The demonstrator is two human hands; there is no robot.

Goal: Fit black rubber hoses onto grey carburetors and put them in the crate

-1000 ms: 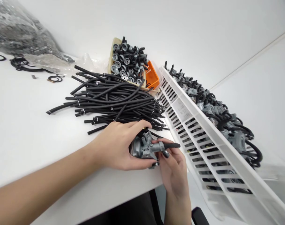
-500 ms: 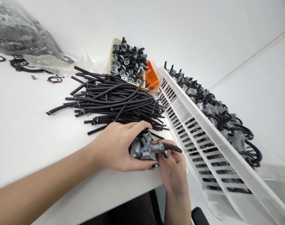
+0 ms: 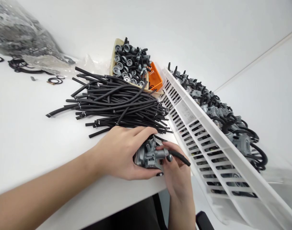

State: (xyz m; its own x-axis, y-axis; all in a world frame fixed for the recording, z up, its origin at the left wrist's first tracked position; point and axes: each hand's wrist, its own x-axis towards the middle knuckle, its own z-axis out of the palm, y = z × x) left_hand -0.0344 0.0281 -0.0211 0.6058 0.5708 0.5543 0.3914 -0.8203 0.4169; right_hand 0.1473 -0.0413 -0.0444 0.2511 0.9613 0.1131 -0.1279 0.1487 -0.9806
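My left hand (image 3: pixel 123 151) is wrapped round the body of a grey metal carburetor (image 3: pixel 147 156), close to the table's front edge. A short black rubber hose (image 3: pixel 180 157) sticks out to the right from the carburetor's narrow metal end. My right hand (image 3: pixel 178 175) closes on that end, thumb in front and fingers behind, right where the hose comes out. The palms hide part of the body. Just beyond my hands lies a heap of cut black hoses (image 3: pixel 117 99), several with white marks near their ends.
A white slotted crate (image 3: pixel 196 127) full of carburetors (image 3: pixel 215 110) stands along the right. Behind the hoses are a cream bin (image 3: pixel 113 60) of metal caps with black elbows and an orange basket (image 3: pixel 156 78). Plastic bags (image 3: pixel 21 32) and black rings (image 3: pixel 56 80) lie at the left.
The carburetor has turned a little in my hands, and its hose end has dropped slightly and shifted right. My right fingers have moved a little up around the narrow end.
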